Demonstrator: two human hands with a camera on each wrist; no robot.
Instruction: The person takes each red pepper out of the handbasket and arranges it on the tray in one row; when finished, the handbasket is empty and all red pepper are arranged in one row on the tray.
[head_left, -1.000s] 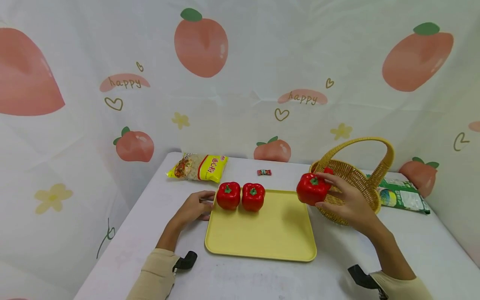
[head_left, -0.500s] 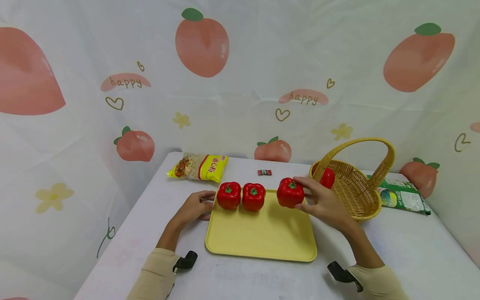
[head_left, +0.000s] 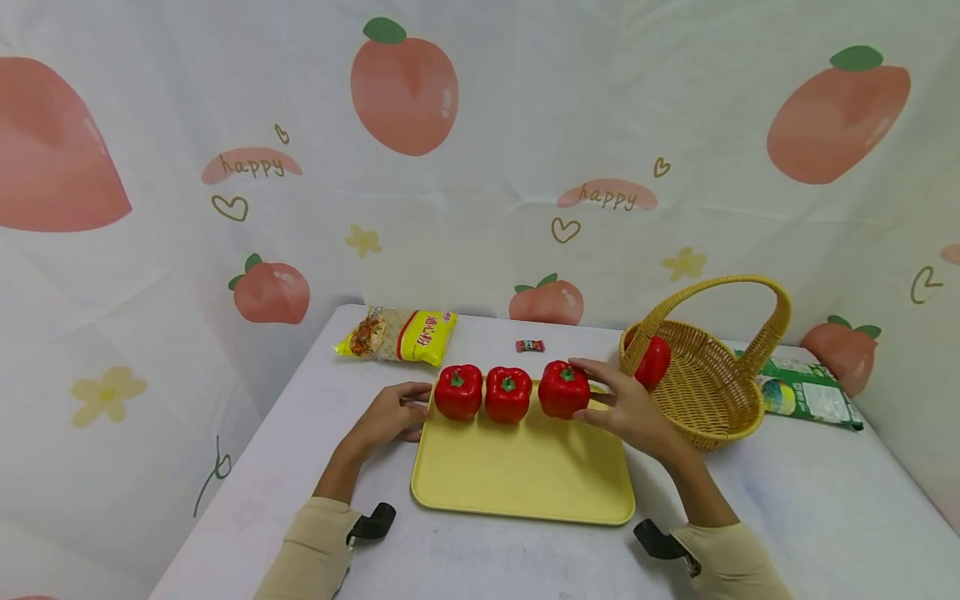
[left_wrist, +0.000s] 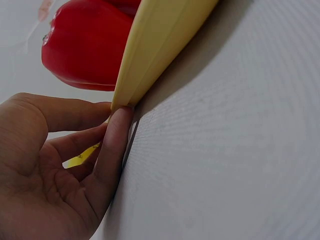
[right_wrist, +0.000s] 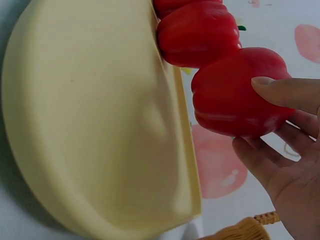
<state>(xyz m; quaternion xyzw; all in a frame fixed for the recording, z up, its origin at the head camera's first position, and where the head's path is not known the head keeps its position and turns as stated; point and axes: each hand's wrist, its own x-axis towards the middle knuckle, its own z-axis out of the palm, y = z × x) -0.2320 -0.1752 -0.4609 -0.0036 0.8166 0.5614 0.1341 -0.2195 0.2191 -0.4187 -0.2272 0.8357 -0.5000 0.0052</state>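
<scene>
My right hand (head_left: 632, 410) grips a red bell pepper (head_left: 562, 393) over the far right part of the yellow tray (head_left: 525, 477). In the right wrist view, thumb and fingers hold this pepper (right_wrist: 235, 95) from its side, close to the neighbouring pepper (right_wrist: 197, 35). Two more bell peppers stand along the tray's far edge, one at the left corner (head_left: 458, 392) and one in the middle (head_left: 508, 396). At the tray's left edge is my left hand (head_left: 388, 412). The left wrist view has its thumb and a finger pinching the tray's rim (left_wrist: 127, 82).
A wicker basket (head_left: 708, 392) with a tall handle stands right of the tray, another red pepper (head_left: 654, 362) inside. Behind the tray lie a yellow pasta bag (head_left: 397, 335) and a small red wrapped packet (head_left: 530, 345). A green packet (head_left: 806, 392) lies beyond the basket.
My right hand has carried the bell pepper leftward from beside the basket to over the tray, near the middle pepper. The left hand has stayed at the tray's edge.
</scene>
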